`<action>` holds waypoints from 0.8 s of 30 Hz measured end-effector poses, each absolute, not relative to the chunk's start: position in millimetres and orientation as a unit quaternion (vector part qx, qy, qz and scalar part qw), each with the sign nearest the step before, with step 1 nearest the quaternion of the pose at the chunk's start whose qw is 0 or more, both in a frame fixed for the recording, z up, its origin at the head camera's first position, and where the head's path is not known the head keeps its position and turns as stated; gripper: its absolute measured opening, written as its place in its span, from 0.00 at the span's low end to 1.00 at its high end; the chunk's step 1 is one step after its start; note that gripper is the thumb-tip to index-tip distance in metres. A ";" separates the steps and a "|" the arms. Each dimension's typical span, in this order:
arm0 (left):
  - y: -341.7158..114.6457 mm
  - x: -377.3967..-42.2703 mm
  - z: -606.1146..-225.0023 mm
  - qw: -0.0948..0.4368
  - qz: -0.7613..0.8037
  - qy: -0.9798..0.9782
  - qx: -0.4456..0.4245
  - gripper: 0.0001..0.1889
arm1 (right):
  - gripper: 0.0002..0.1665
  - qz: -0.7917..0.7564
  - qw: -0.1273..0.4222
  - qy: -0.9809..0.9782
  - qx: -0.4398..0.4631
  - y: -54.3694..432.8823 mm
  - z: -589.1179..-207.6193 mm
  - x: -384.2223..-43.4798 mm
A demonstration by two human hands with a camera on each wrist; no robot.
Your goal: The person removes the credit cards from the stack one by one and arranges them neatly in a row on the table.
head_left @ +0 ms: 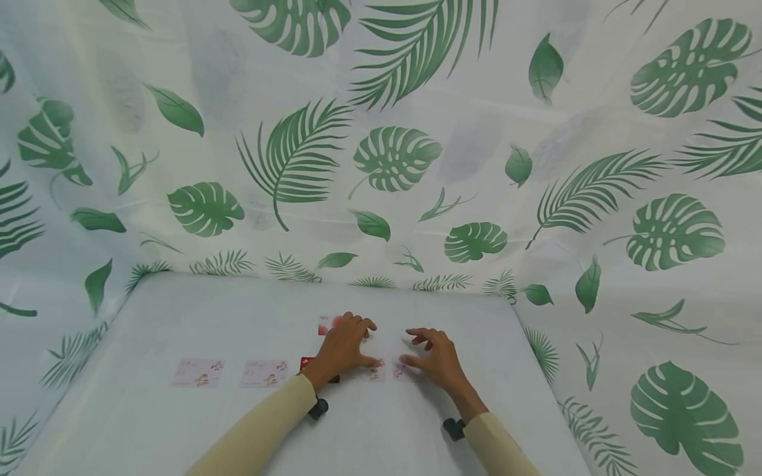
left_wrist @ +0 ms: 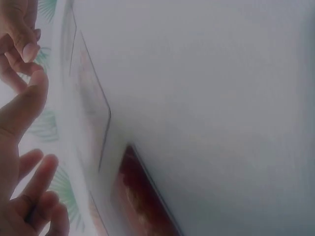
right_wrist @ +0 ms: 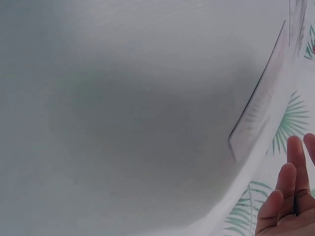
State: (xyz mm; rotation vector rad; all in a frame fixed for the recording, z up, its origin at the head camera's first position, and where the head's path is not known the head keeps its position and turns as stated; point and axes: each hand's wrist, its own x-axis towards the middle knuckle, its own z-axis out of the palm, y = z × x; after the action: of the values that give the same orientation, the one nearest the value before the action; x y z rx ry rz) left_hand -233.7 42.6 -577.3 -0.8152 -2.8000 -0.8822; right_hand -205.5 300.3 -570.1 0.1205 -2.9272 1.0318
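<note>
My left hand (head_left: 342, 349) hovers over the middle of the table with fingers spread and nothing in its grip. Below it lie a pale pink printed card (head_left: 374, 371) and a dark red card (head_left: 306, 362), the latter mostly hidden by the wrist. A red-and-white card (head_left: 325, 324) shows behind its fingers. To the right, my right hand (head_left: 439, 360) is held loosely, thumb and fingers apart, above another pale pink card (head_left: 398, 371) that it partly covers. In the left wrist view the dark red card (left_wrist: 140, 196) lies flat near the pale card (left_wrist: 91, 108).
Two more pale pink cards, one at far left (head_left: 198, 373) and one beside it (head_left: 264, 373), lie in the same row on the white table (head_left: 149, 423). Behind stands a white curtain (head_left: 476, 192) with green leaf prints, also on both sides.
</note>
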 end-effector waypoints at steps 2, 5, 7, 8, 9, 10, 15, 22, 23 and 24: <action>38.4 -234.7 -576.9 0.052 -0.287 -0.918 -0.268 0.37 | 0.36 0.331 0.018 -0.943 0.038 297.5 -570.8 -207.6; 32.5 -235.9 -577.0 0.052 -0.286 -0.919 -0.267 0.37 | 0.36 0.331 0.017 -0.943 0.036 292.6 -569.9 -210.1; 29.1 -237.0 -577.4 0.053 -0.283 -0.921 -0.262 0.37 | 0.36 0.331 0.016 -0.943 0.037 289.1 -568.8 -211.4; 27.5 -237.8 -577.7 0.052 -0.280 -0.923 -0.259 0.37 | 0.36 0.331 0.016 -0.943 0.038 287.3 -568.2 -212.0; 26.0 -238.5 -577.8 0.049 -0.280 -0.924 -0.256 0.37 | 0.36 0.331 0.016 -0.943 0.039 285.5 -567.4 -212.6; 24.4 -239.2 -577.9 0.049 -0.278 -0.925 -0.254 0.36 | 0.36 0.330 0.015 -0.943 0.040 283.8 -567.1 -213.3; 16.9 -242.2 -577.4 0.049 -0.273 -0.929 -0.245 0.36 | 0.35 0.337 0.011 -0.940 0.042 275.4 -565.9 -217.6; 6.6 -246.9 -577.1 0.054 -0.259 -0.934 -0.242 0.36 | 0.34 0.343 0.005 -0.938 0.052 264.1 -568.0 -224.2; 5.2 -247.6 -577.1 0.055 -0.257 -0.934 -0.240 0.36 | 0.34 0.344 0.005 -0.937 0.056 262.3 -567.9 -225.0; 3.8 -248.4 -577.0 0.054 -0.253 -0.936 -0.238 0.36 | 0.34 0.346 0.005 -0.936 0.060 260.6 -567.7 -225.7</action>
State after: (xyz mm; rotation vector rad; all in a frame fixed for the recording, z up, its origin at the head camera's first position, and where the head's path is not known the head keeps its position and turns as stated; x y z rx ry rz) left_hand -248.4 3.8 -577.0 -0.7231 -2.8441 -0.7695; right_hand -225.7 260.6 -567.7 0.1867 -2.9324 1.0836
